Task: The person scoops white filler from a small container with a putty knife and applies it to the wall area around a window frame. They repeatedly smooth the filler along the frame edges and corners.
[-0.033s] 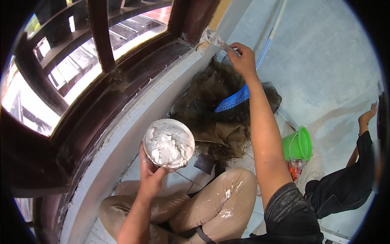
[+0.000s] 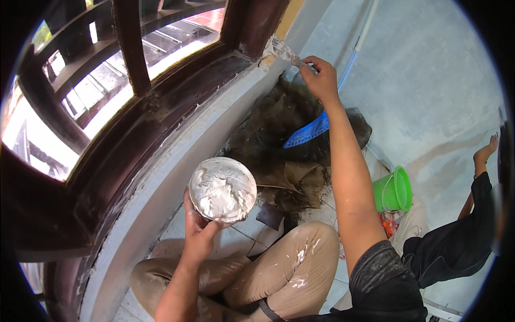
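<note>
My left hand [image 2: 199, 231] is closed round the side of a round bowl [image 2: 242, 170], thumb at its near edge, and holds it above my crossed legs. Thick white putty [image 2: 221, 197] lies heaped in the bowl. My right hand [image 2: 320, 80] reaches far forward and pinches the handle of a putty-smeared scraper [image 2: 285, 51]. The scraper's blade is at the far end of the sill, by the corner of the dark window frame [image 2: 249, 45]. A rough, whitish and yellowish patch [image 2: 266, 62] shows beside the blade.
A low wall ledge [image 2: 177, 142] runs under the window. Dark crumpled sheeting [image 2: 268, 129] covers floor tiles, with a blue plastic tool head [image 2: 306, 134] on it. A green bucket [image 2: 387, 194] stands to the right. Another person's hand [image 2: 485, 154] is near the right wall.
</note>
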`<state>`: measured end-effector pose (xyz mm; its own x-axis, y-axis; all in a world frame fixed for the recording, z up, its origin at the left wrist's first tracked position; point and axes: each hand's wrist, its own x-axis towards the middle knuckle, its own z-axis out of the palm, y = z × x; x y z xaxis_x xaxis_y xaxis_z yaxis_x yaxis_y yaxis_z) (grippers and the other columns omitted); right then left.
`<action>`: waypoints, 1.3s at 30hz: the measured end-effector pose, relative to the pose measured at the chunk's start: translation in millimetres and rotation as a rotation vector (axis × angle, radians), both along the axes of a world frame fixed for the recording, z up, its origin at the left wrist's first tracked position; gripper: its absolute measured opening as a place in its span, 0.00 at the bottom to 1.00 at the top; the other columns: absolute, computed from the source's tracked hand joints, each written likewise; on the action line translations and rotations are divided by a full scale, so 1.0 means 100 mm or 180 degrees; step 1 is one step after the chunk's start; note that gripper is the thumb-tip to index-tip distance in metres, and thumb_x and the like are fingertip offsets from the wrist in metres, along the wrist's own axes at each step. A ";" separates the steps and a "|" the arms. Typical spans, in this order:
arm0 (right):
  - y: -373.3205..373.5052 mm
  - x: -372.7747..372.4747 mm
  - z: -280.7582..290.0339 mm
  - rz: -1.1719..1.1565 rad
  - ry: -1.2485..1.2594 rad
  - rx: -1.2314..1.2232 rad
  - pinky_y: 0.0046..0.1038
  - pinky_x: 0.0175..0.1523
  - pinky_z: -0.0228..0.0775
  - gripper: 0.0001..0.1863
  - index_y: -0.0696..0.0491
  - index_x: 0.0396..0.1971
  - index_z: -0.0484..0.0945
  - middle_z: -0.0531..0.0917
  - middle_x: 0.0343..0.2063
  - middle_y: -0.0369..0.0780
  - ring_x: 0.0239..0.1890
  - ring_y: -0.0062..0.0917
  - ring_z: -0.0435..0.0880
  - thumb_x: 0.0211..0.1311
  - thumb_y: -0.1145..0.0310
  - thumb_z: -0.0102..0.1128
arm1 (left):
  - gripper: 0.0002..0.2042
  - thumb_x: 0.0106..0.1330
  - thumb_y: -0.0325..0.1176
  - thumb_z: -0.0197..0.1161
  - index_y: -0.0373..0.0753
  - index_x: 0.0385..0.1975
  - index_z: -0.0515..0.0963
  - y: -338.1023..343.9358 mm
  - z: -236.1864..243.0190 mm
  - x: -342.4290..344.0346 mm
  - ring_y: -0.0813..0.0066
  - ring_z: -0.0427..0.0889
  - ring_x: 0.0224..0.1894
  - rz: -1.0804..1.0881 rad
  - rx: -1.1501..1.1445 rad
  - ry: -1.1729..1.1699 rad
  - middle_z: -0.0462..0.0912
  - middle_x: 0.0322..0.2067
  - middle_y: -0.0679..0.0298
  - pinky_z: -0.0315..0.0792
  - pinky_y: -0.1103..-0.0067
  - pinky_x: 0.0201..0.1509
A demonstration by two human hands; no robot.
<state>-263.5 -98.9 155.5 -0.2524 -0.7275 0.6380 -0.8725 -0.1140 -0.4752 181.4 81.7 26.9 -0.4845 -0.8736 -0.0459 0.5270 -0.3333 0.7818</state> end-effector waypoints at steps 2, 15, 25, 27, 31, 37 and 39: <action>-0.01 -0.04 -0.02 0.0094 0.0055 -0.0134 0.36 0.39 0.78 0.17 0.59 0.43 0.91 0.88 0.27 0.53 0.28 0.40 0.89 0.60 0.61 0.73 | 0.52 0.62 0.14 0.56 0.46 0.86 0.37 0.00 -0.01 -0.01 0.49 0.74 0.75 -0.0007 0.0046 0.0001 0.62 0.77 0.49 0.86 0.52 0.66; 0.07 0.26 0.00 0.0059 0.0096 -0.0294 0.37 0.41 0.82 0.16 0.59 0.43 0.90 0.90 0.29 0.54 0.31 0.45 0.92 0.60 0.65 0.71 | 0.52 0.58 0.18 0.58 0.42 0.86 0.41 -0.02 0.02 -0.08 0.53 0.79 0.71 0.0107 0.0122 -0.0263 0.68 0.74 0.50 0.91 0.65 0.57; 0.14 0.23 -0.04 0.0021 0.0159 -0.0341 0.38 0.42 0.82 0.16 0.59 0.43 0.91 0.90 0.29 0.53 0.32 0.49 0.91 0.60 0.64 0.69 | 0.53 0.57 0.17 0.57 0.41 0.86 0.40 -0.02 -0.03 -0.06 0.51 0.79 0.71 0.0181 0.0071 -0.0310 0.69 0.73 0.48 0.89 0.62 0.60; 0.14 0.25 -0.04 0.0058 0.0129 -0.0367 0.39 0.42 0.82 0.15 0.58 0.43 0.91 0.90 0.29 0.53 0.32 0.49 0.91 0.60 0.64 0.69 | 0.53 0.55 0.17 0.56 0.40 0.86 0.42 -0.03 -0.06 -0.06 0.51 0.82 0.68 0.0257 0.0013 -0.0365 0.70 0.72 0.47 0.92 0.65 0.55; 0.10 0.26 -0.05 0.0149 0.0027 -0.0271 0.40 0.43 0.82 0.15 0.57 0.42 0.91 0.89 0.29 0.53 0.32 0.49 0.91 0.61 0.64 0.68 | 0.52 0.56 0.17 0.56 0.39 0.86 0.42 -0.02 -0.10 -0.10 0.51 0.83 0.67 0.0263 -0.0005 -0.0308 0.70 0.72 0.46 0.93 0.65 0.53; 0.33 0.36 0.09 -0.0083 -0.0031 -0.0264 0.42 0.42 0.82 0.13 0.58 0.38 0.90 0.88 0.28 0.53 0.31 0.51 0.89 0.61 0.64 0.67 | 0.50 0.59 0.17 0.57 0.39 0.85 0.44 -0.03 -0.12 -0.06 0.49 0.83 0.67 0.0256 0.0005 -0.0409 0.70 0.71 0.45 0.93 0.64 0.52; 0.37 0.39 0.15 -0.0169 0.0000 -0.0079 0.41 0.43 0.82 0.14 0.59 0.39 0.90 0.89 0.29 0.53 0.32 0.51 0.89 0.62 0.64 0.67 | 0.50 0.59 0.17 0.57 0.39 0.85 0.44 -0.04 -0.15 -0.04 0.49 0.83 0.67 0.0226 -0.0008 -0.0422 0.70 0.72 0.45 0.94 0.63 0.52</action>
